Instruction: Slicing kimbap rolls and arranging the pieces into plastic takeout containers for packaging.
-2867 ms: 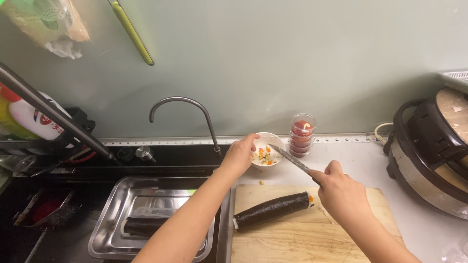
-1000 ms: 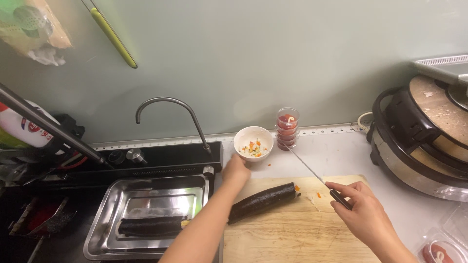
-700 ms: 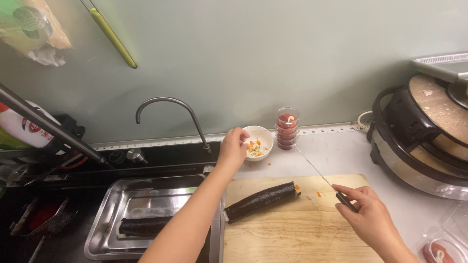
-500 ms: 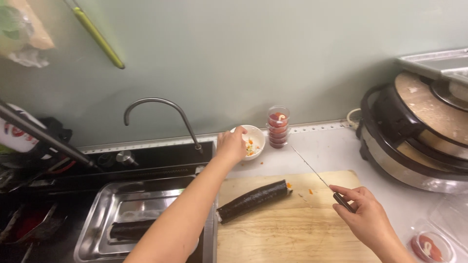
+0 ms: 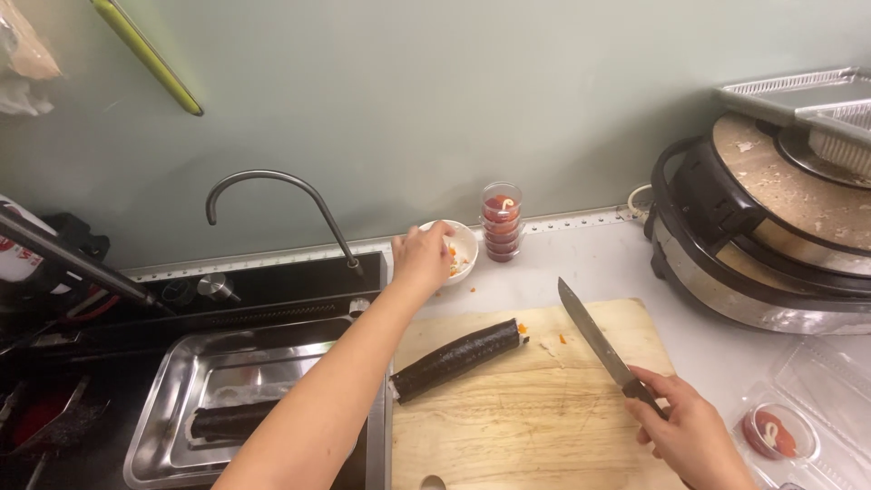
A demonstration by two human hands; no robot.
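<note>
Head view is showing a person working at a kitchen counter [image 5: 599, 268], with the left hand [image 5: 421, 257] reaching away from the body to a small white bowl [image 5: 463, 245] of chopped scraps; its fingertips are curling over the bowl's near rim, seemingly pinching or dropping a bit of filling, though whether anything is held between them cannot be told. The right hand [image 5: 687, 434] is clenching firmly around the dark handle of a long knife [image 5: 594, 338], whose blade is angling up and to the left of that grip, hovering just above the wooden cutting board [image 5: 535, 408]. Left of the blade tip, a seaweed rice roll [image 5: 458, 359] is lying diagonally on the board, apart from both hands, with a few orange crumbs sitting near its far end. To do this well, I judge the left hand should be clearing loose bits fully into the bowl while the knife is being kept still, blade pointing away from the reaching arm, so the forearm crossing the board is not coming near the edge. Beyond the bowl, a stack of small red sauce cups [image 5: 501, 222] is standing against the wall. Far left of the left grip, a steel tray [image 5: 172, 426] is holding a second dark roll [image 5: 227, 421], under a curved faucet [image 5: 272, 195]. Right of the knife grip, a round electric cooker [image 5: 753, 245] is sitting, with a clear plastic container [image 5: 798, 426] nearer.
</note>
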